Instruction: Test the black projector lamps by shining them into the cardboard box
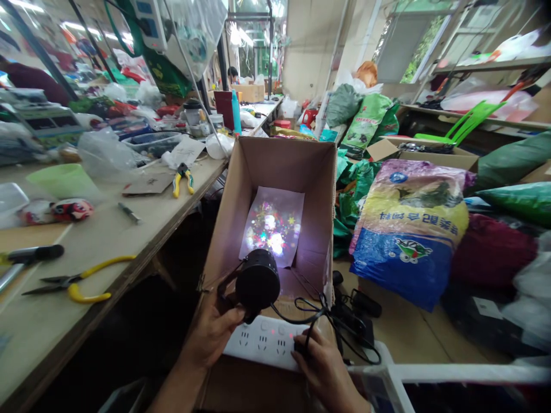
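My left hand is closed around the bracket of a black round projector light, low in the view. Coloured spots, stars and bright white shapes glow on a white sheet of paper inside an open cardboard box. Below the light, a white power strip lies across the near end of the box, with small red lights lit on it. At the strip's right end, my right hand grips a black plug, partly hidden by the fingers. A bundled black cord loops beside it.
On the workbench at left lie yellow-handled pliers, smaller cutters and a hammer. A printed feed sack and other bags crowd the right. A white bar crosses the lower right.
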Available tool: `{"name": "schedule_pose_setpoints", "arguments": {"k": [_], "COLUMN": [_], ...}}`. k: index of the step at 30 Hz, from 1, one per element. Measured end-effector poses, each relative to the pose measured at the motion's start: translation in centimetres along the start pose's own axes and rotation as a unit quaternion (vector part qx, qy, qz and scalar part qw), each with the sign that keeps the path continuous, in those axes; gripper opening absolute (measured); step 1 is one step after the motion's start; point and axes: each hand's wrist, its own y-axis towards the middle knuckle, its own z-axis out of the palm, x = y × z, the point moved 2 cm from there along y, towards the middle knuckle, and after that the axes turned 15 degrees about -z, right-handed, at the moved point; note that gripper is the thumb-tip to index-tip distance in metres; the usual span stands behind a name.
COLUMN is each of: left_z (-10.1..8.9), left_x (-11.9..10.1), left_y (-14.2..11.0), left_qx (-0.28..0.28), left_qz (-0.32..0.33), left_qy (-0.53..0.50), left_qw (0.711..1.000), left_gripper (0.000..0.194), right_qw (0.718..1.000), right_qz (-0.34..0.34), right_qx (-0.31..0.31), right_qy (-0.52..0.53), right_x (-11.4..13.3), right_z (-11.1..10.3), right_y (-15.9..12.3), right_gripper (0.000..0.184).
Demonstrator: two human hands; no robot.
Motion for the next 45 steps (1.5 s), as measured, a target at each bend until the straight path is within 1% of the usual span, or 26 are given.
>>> {"name": "schedule_pose_setpoints", "arguments": {"k": [3, 6, 8, 10, 13, 16, 17, 19, 20, 22, 23, 25, 27, 29, 30, 31, 33, 35, 37, 39, 40, 42, 45], "left_z": [0.0, -0.4, -0.7, -0.8, -0.6, -0.3, -0.2, 0.0, 0.0, 0.2, 0.3, 0.7, 1.1, 1.6, 1.9, 2.2, 2.6, 3.0, 3.3, 3.6, 3.7, 3.8, 3.8], "left_x": [0.1, 0.7, 1.3, 2.0, 2.8, 3.3, 3.4, 3.7, 3.9, 4.3, 4.5, 5.0, 5.4, 5.6, 5.7, 5.6, 5.3, 4.9, 4.6, 4.3, 4.2, 3.8, 2.9], "left_y": [0.0, 0.2, 0.4, 0.4, 0.1, -0.4, -0.6, -1.0, -1.1, -1.4, -1.5, -1.7, -1.9, -2.3, -2.5, -2.8, -3.4, -3.9, -4.3, -4.5, -4.5, -4.7, -4.9], "left_qx": [0.008, -0.028, -0.054, -0.06, -0.072, -0.099, -0.102, -0.093, -0.085, -0.06, -0.043, -0.009, 0.011, 0.016, 0.012, 0.003, -0.031, -0.058, -0.044, -0.006, 0.011, 0.029, 0.024], "left_qz": [0.013, 0.041, 0.05, 0.047, 0.058, 0.097, 0.111, 0.14, 0.154, 0.182, 0.195, 0.222, 0.253, 0.291, 0.303, 0.31, 0.308, 0.304, 0.315, 0.331, 0.337, 0.347, 0.363], "left_qy": [0.036, 0.122, 0.182, 0.233, 0.325, 0.417, 0.442, 0.487, 0.505, 0.534, 0.546, 0.573, 0.606, 0.637, 0.65, 0.658, 0.659, 0.656, 0.659, 0.658, 0.651, 0.63, 0.583], "left_qw": [0.999, 0.991, 0.981, 0.97, 0.941, 0.898, 0.884, 0.857, 0.845, 0.824, 0.814, 0.789, 0.754, 0.713, 0.697, 0.687, 0.686, 0.688, 0.681, 0.677, 0.68, 0.695, 0.726], "left_gripper": [0.062, 0.057, 0.057, 0.058, 0.056, 0.058, 0.059, 0.062, 0.063, 0.067, 0.07, 0.077, 0.082, 0.083, 0.083, 0.082, 0.085, 0.092, 0.097, 0.1, 0.099, 0.093, 0.079], "right_qw": [1.0, 0.999, 0.993, 0.977, 0.936, 0.893, 0.875, 0.836, 0.82, 0.794, 0.782, 0.76, 0.738, 0.715, 0.704, 0.696, 0.691, 0.698, 0.713, 0.725, 0.729, 0.737, 0.757], "right_qz": [0.003, 0.02, 0.048, 0.096, 0.175, 0.218, 0.232, 0.257, 0.259, 0.238, 0.226, 0.225, 0.241, 0.257, 0.261, 0.261, 0.248, 0.227, 0.215, 0.215, 0.217, 0.221, 0.233], "right_qx": [-0.001, -0.022, -0.054, -0.105, -0.163, -0.182, -0.186, -0.186, -0.183, -0.18, -0.179, -0.183, -0.194, -0.195, -0.192, -0.19, -0.19, -0.187, -0.17, -0.151, -0.148, -0.158, -0.172], "right_qy": [0.004, 0.046, 0.095, 0.158, 0.258, 0.35, 0.382, 0.447, 0.477, 0.53, 0.552, 0.581, 0.6, 0.62, 0.632, 0.641, 0.652, 0.653, 0.646, 0.636, 0.632, 0.618, 0.585], "right_x": [-0.1, -0.3, -0.5, -0.7, -0.7, 0.0, 0.3, 1.1, 1.6, 2.5, 2.9, 3.4, 3.5, 3.4, 3.3, 3.1, 2.8, 2.5, 2.1, 1.7, 1.4, 1.1, 0.8], "right_z": [0.2, 0.3, 0.2, -0.1, -0.7, -1.3, -1.4, -1.5, -1.5, -1.6, -1.7, -1.7, -1.5, -1.2, -1.1, -1.0, -1.1, -1.5, -2.0, -2.4, -2.6, -2.9, -3.4], "right_y": [-0.1, -0.3, -0.4, -0.3, 0.1, 0.6, 0.8, 1.0, 1.2, 1.6, 1.8, 2.0, 2.0, 1.7, 1.6, 1.5, 1.3, 1.3, 1.3, 1.2, 1.1, 0.9, 0.4], "right_gripper": [0.016, 0.013, 0.011, 0.012, 0.018, 0.02, 0.023, 0.041, 0.052, 0.068, 0.071, 0.07, 0.064, 0.055, 0.052, 0.05, 0.052, 0.063, 0.073, 0.077, 0.077, 0.075, 0.072]}}
